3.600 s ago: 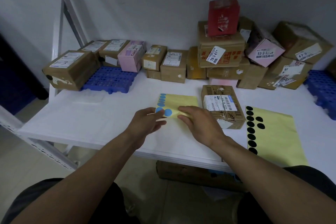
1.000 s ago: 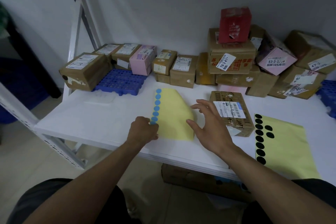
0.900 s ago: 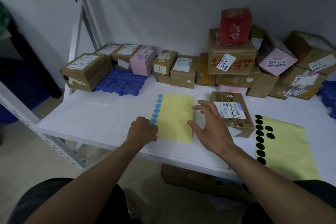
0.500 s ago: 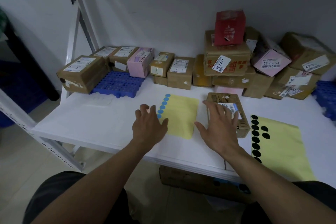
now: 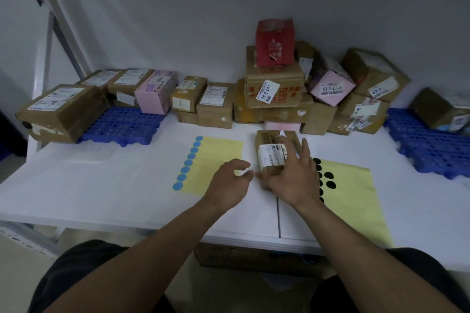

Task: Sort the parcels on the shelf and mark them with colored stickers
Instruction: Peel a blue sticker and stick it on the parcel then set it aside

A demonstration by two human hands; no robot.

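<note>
The small brown parcel (image 5: 270,157) lies centre frame on the white shelf (image 5: 101,185), between the blue sticker sheet (image 5: 213,162) to its left and the black sticker sheet (image 5: 351,193) to its right. The right hand (image 5: 292,180) grips it, thumb at the near end, fingers spread along its right side; the left hand (image 5: 229,183) hovers just beside its near-left corner, fingers loosely curled, apparently empty. Risk: the one-handed hold looks shallow, so the parcel could twist free and drop onto a sheet, creasing it or dislodging stickers.
</note>
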